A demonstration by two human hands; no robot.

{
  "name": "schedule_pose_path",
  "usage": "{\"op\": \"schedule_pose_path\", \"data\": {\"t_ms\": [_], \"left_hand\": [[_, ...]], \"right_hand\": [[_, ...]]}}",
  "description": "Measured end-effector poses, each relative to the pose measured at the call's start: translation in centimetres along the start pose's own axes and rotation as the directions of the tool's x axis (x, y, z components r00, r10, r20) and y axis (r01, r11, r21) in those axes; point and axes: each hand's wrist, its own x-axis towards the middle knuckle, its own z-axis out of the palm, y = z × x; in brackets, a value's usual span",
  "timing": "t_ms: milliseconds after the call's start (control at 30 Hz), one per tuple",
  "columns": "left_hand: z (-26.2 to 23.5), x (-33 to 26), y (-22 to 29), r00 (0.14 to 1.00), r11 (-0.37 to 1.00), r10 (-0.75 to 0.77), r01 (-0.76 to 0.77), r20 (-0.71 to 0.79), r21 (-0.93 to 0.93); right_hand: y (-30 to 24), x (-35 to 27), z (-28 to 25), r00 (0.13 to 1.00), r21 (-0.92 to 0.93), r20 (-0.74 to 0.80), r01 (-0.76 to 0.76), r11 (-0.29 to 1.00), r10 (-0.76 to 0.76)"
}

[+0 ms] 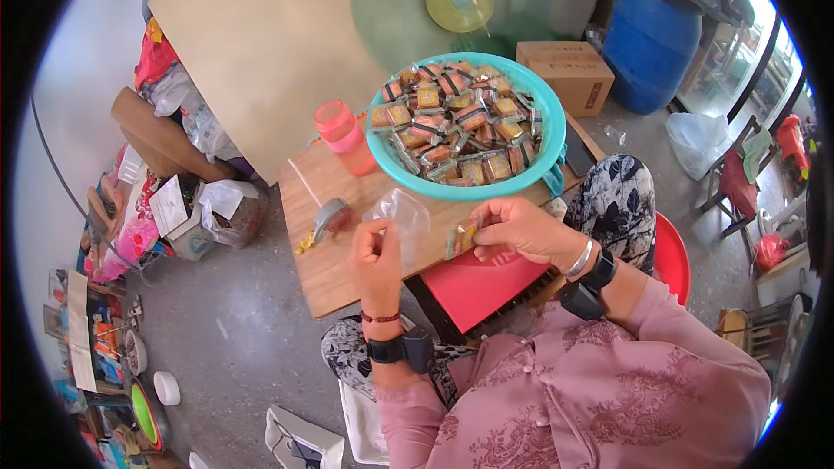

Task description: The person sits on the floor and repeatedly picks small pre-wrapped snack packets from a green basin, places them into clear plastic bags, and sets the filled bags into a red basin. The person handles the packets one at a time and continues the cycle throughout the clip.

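Note:
My left hand (376,267) is closed in a pinch on the edge of a clear plastic bag (408,213), which spreads out beyond the fingers. Between the fingertips of my right hand (528,233) is a small wrapped snack packet (461,238), yellowish in a see-through wrapper, held a little apart from the bag. Just beyond both hands stands a turquoise basin (557,132), heaped with many similar wrapped snacks (460,122). It rests on a low wooden table (326,285). By my left hand lie a grey rounded object (330,216) and some small yellow bits (305,243).
A pink plastic cup (339,128) stands left of the basin. A flat red item (486,288) lies below my hands. Beyond are a cardboard box (566,74) and a blue barrel (651,48). A red tub (673,260) sits at my right, bags and clutter at left.

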Motion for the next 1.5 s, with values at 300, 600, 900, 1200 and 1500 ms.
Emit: {"op": "schedule_pose_path", "data": {"t_ms": [300, 600, 900, 1200, 1500], "left_hand": [[2.7, -1.0, -3.3, 0.973, 0.995, -0.099, 0.093, 0.211, 0.036], [3.5, -1.0, -3.2, 0.877, 0.984, -0.147, 0.178, 0.458, -0.025], [4.1, -0.8, -4.2, 0.818, 0.957, -0.264, 0.287, 0.51, 0.035], [4.2, -0.8, -5.0, 0.944, 0.963, -0.005, -0.084, 0.33, 0.255], [4.2, -1.0, -5.2, 0.959, 0.955, 0.024, -0.105, 0.281, 0.277]], "right_hand": [[4.4, 3.0, 1.3, 0.969, -0.111, -0.233, -0.112, 0.987, 0.084], [6.3, 5.5, 1.4, 0.952, -0.321, -0.279, 0.034, 0.946, -0.129], [10.1, 8.6, -0.3, 0.828, -0.695, -0.351, 0.082, 0.714, -0.437], [9.7, 8.8, 0.8, 0.82, -0.854, -0.3, -0.003, 0.52, -0.488], [7.8, 5.7, -0.1, 0.744, -0.93, 0.345, 0.353, -0.101, -0.572]]}}
